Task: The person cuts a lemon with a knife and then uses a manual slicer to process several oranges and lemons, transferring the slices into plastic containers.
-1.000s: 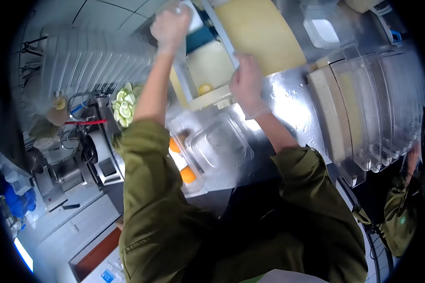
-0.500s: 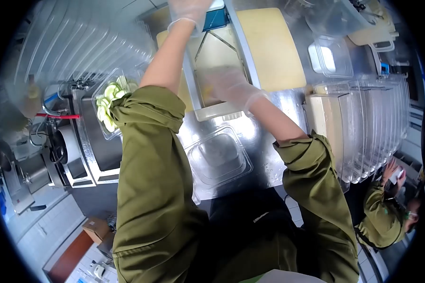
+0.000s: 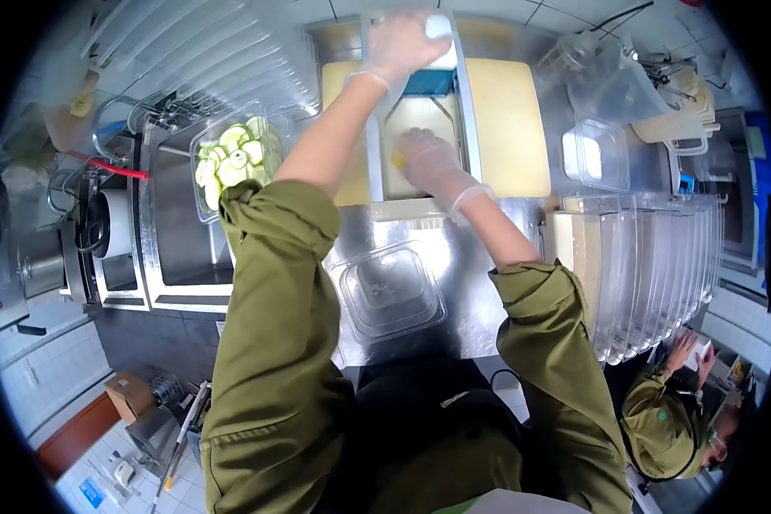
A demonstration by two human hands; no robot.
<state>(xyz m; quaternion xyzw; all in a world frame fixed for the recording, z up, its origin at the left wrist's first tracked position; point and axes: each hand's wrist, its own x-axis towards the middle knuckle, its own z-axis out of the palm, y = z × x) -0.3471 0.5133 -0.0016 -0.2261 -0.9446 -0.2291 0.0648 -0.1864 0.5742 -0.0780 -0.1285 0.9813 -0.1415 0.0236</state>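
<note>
A long slicer-like tray (image 3: pixel 378 154) with pale metal side rails lies over a cream board, pointing away from me. My left hand (image 3: pixel 400 47), in a clear glove, is at its far end, fingers curled on a white and blue block (image 3: pixel 428 82). My right hand (image 3: pixel 433 163), also gloved, is closed low over the tray's bed, with a small yellow piece (image 3: pixel 398 159) showing at its fingertips. Nearer me, a clear empty-looking container (image 3: pixel 390 291) sits on the steel counter. On the left, a clear container (image 3: pixel 201 201) holds pale green round slices.
Stacked clear containers (image 3: pixel 651 265) stand at the right, beyond them a person (image 3: pixel 664 428) with both hands on something white. A steel sink (image 3: pixel 193 214) is at the left. A small clear tub (image 3: pixel 595 154) and jugs (image 3: pixel 672 111) are at the back right.
The view has shifted, so the tray and boards sit further right and lower. My right hand is less blurred, and the yellow piece shows more clearly.
</note>
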